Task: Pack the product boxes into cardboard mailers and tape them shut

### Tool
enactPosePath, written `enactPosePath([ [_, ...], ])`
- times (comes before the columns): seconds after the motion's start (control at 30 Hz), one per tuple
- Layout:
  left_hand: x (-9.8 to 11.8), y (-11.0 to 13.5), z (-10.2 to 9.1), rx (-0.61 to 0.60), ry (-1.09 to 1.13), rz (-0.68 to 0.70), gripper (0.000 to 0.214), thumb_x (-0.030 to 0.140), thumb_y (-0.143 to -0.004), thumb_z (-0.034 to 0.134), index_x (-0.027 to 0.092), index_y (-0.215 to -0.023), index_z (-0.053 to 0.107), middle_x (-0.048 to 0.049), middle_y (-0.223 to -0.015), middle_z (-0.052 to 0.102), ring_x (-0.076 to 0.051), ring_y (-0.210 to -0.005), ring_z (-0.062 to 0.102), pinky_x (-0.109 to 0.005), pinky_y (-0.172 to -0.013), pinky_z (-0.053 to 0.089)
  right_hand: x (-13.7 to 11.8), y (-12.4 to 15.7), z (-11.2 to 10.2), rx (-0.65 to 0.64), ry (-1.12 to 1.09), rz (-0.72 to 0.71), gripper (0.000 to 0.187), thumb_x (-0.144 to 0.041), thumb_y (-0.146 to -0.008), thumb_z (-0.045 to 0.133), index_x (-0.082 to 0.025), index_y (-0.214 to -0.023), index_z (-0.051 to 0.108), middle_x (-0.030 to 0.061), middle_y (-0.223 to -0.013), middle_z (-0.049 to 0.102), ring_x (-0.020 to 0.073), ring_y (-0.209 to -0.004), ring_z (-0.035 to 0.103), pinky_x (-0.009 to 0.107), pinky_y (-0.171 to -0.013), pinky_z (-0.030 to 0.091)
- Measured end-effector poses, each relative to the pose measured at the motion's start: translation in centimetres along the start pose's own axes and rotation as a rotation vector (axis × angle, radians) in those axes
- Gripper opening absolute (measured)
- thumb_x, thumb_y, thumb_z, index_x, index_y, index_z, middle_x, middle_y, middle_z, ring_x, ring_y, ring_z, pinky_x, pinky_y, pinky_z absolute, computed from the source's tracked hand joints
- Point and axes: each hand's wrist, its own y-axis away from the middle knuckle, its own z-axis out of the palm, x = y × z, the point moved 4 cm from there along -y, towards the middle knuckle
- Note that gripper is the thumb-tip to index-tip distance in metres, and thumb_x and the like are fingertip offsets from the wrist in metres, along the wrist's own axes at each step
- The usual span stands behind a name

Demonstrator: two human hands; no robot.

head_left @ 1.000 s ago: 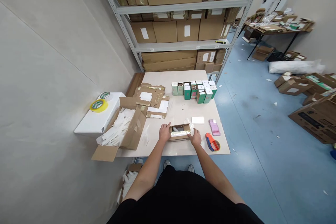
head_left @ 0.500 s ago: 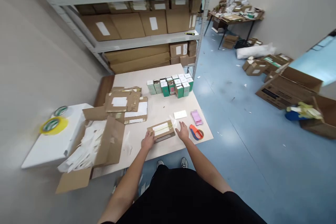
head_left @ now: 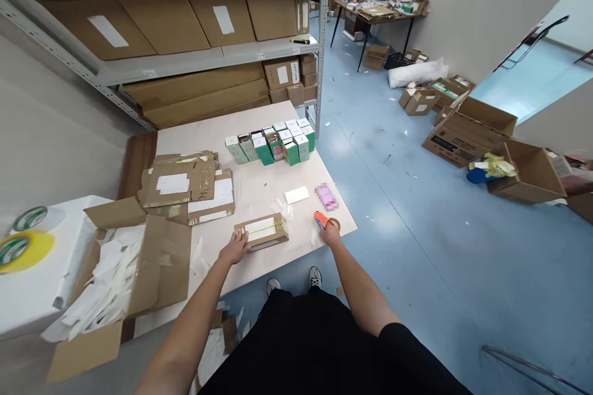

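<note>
A small cardboard box (head_left: 281, 226) with a white label lies at the table's front edge. My left hand (head_left: 235, 247) holds it by its left end, fingers over the top edge. To the right, my right hand (head_left: 330, 233) is closed round an orange tape dispenser (head_left: 320, 220), whose brown roll shows partly past the fingers. A white card (head_left: 296, 195) and a pink pixelated item (head_left: 327, 197) lie beyond the dispenser. Clear plastic scraps (head_left: 283, 208) sit by the box.
Green-and-white cartons (head_left: 273, 143) stand together at the table's back. Flattened cardboard (head_left: 171, 182) is stacked on the left, near an open carton (head_left: 167, 253) of white paper. A metal shelf (head_left: 208, 60) rises behind; the table's right edge drops to a blue floor (head_left: 393, 247).
My right hand has moved right, from beside the cardboard box to the tape dispenser, and grasped it. My left hand stays on the box. The camera view has turned to the right.
</note>
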Motion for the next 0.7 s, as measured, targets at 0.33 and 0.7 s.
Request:
enactPosePath([
  [0.33, 1.2, -0.1, -0.6, -0.158, 0.005, -0.039, 0.109, 0.053, -0.079, 0.068, 0.013, -0.167, 0.018, -0.0208, -0.171, -0.001, -0.04, -0.16, 0.001, -0.057, -0.123, 0.024, -2.1, -1.0, -3.8, 0.192, 0.044, -0.152, 0.025, -0.023, -0.084, 0.065, -0.016, -0.107, 0.07, 0.017, -0.098, 0.074, 0.0281, -0.095, 0.068, 0.035, -0.082, 0.048],
  [0.7, 1.5, 0.0, 0.3, -0.137, 0.087, 0.02, 0.11, 0.05, -0.08, 0.067, 0.01, -0.167, 0.012, -0.0217, -0.172, -0.003, -0.041, -0.159, -0.008, -0.057, -0.126, 0.016, -18.0, 6.9, 0.2, 0.007, -0.624, -0.722, 0.022, -0.035, -0.08, 0.067, -0.021, -0.096, 0.062, 0.0044, -0.094, 0.07, 0.0233, -0.086, 0.062, 0.036, -0.084, 0.052],
])
